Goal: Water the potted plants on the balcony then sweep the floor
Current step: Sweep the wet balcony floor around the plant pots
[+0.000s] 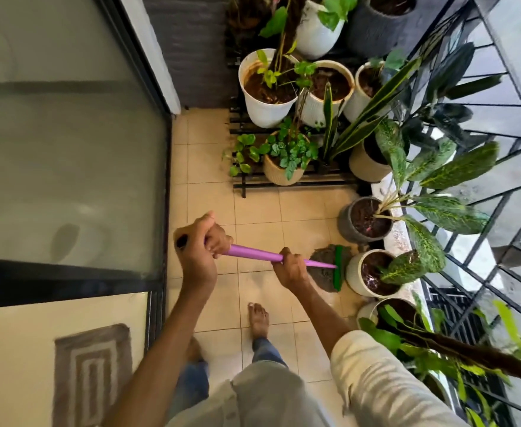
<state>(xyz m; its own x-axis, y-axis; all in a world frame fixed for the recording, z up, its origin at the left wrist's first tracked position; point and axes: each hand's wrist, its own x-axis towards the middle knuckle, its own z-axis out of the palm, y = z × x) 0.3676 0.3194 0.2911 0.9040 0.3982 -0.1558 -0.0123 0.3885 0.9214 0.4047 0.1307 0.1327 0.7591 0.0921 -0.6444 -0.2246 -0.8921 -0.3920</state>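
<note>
Where the beige tiled floor (pixel 253 208) runs between a sliding glass door (pixel 68 149) and a black metal railing (pixel 484 167), potted plants crowd the far end on a slatted black rack (pixel 284 183) and line the railing side. A patterned mat (pixel 91 374) lies on the floor behind the glass. The left hand (pixel 199 245) curls its fingers round the upper end of a purple broom handle (pixel 253 255), knuckles up, forearm reaching forward from below. Further down the handle, the right hand (pixel 290 266) wraps the shaft, its arm in a rolled pale sleeve (pixel 376 374). Beyond the right fingers, the handle meets the green broom head (pixel 338 268), whose dark bristles rest on the tiles just beside a white pot (pixel 356 272). Near the right wrist, a bare foot (pixel 258 320) stands on the floor.
</note>
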